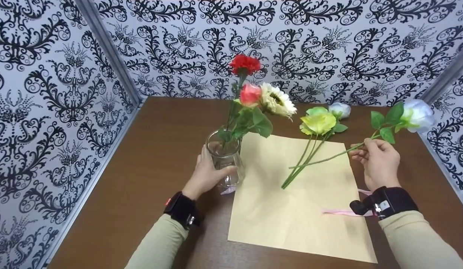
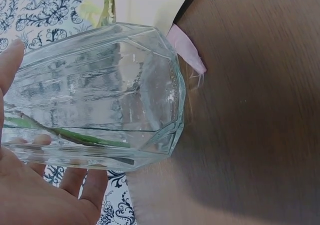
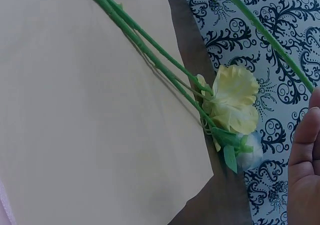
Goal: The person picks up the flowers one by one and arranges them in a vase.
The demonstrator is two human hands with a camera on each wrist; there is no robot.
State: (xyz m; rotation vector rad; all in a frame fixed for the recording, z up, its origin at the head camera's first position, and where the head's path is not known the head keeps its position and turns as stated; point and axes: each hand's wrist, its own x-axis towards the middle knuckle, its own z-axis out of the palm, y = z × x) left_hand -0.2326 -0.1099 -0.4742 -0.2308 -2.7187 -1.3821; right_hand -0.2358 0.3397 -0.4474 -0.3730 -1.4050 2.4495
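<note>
My left hand (image 1: 208,172) grips a clear glass vase (image 1: 231,168) round its side, left of the paper. Green stems show through its ribbed glass (image 2: 75,95) in the left wrist view. In the vase stand a red carnation (image 1: 245,64), a pink rosebud (image 1: 250,94) and a cream daisy-like flower (image 1: 277,100). My right hand (image 1: 381,160) pinches the stem of a pale blue rose (image 1: 416,116), held over the paper's right side with its bloom pointing right. A yellow-green flower (image 1: 318,122) and a smaller pale blue rose (image 1: 340,110) lie with stems on the paper.
A sheet of cream paper (image 1: 284,224) lies on the brown table (image 1: 141,149). Pink ribbon (image 1: 340,212) pokes out near my right wrist, and a pink ribbon end (image 2: 187,50) lies by the vase's base. Patterned walls (image 1: 171,48) stand behind and at both sides.
</note>
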